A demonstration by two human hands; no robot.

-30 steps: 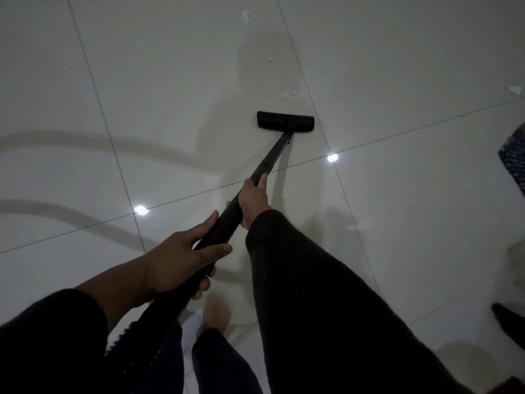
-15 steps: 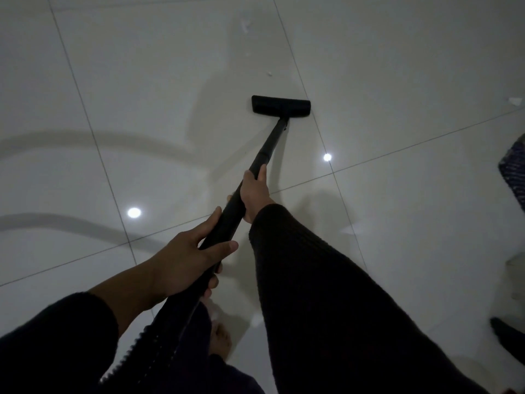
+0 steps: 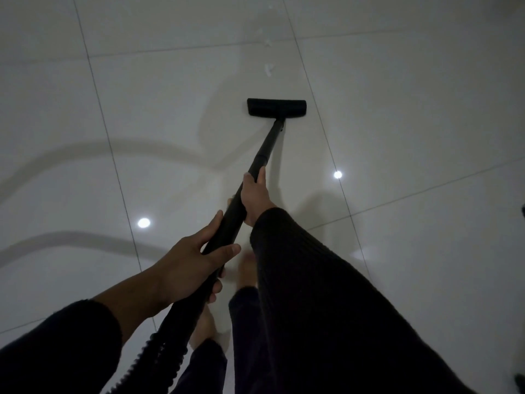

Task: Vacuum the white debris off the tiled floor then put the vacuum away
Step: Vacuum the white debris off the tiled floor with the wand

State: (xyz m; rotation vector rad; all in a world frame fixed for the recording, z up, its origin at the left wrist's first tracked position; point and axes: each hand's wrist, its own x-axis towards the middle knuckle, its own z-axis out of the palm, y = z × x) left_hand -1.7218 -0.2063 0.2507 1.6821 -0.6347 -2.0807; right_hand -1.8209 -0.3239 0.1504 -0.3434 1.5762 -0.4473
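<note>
I had both hands wrapped around the black vacuum wand (image 3: pixel 264 155): left hand (image 3: pixel 187 265) low near the ribbed hose (image 3: pixel 159 351), right hand (image 3: pixel 255 197) further down the tube. The floor head (image 3: pixel 276 107) sat flat on the glossy pale tiled floor (image 3: pixel 412 109). White debris (image 3: pixel 268 69) lay just beyond it. Two ceiling-light reflections (image 3: pixel 143 222) shone on the dim tiles.
</note>
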